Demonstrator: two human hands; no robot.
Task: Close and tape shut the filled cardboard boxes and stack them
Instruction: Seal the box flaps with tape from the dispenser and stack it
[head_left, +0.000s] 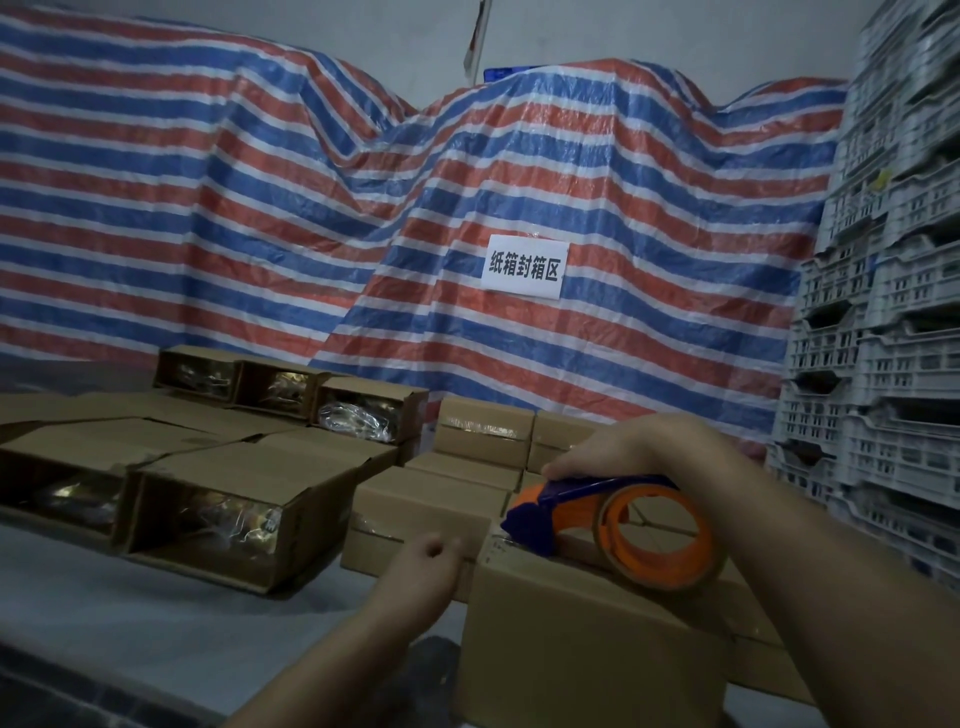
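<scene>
Cardboard box (587, 639) under tape dispenser (613, 525), right hand (618, 452) gripping

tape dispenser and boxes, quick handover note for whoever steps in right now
Right hand grips the tape dispenser, its blue head at the far left edge of the near box.
Left hand, fingers curled, rests at that box's left corner.
Done: sealed boxes stacked behind.
Left: finish this box's tape, stack it; close and tape the open boxes on the left.

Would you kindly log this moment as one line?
right hand grips tape dispenser on closed box | left hand at box edge | open boxes left
</scene>
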